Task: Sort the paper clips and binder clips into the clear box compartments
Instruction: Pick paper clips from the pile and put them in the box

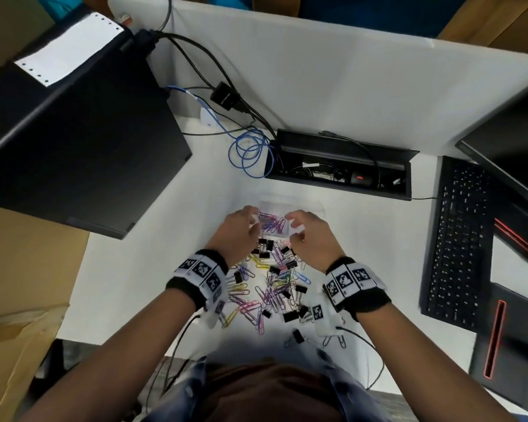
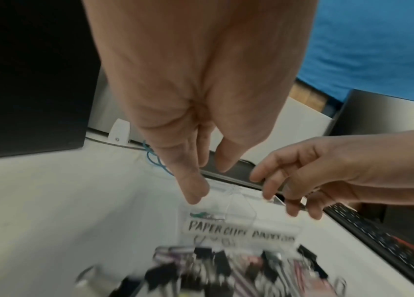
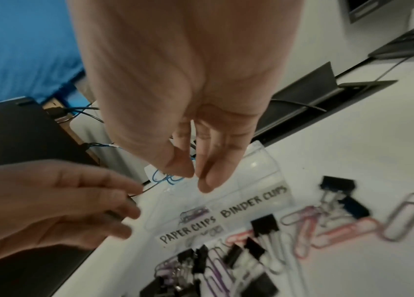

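Head view: left hand (image 1: 241, 231) and right hand (image 1: 310, 236) hover over clear box (image 1: 314, 210), fingers loosely curled, nothing visibly held. Paper clips (image 1: 272, 223) already in box's left compartment. Mixed pile (image 1: 272, 284) on white desk (image 1: 134, 269) near body: most sorting left.

Left wrist view: fingers relaxed, empty above box; labels blurred.

Right wrist view: "BINDER CLIPS" compartment (image 3: 256, 170) appears empty; binder clips (image 3: 264, 225) lie outside, just beside box.
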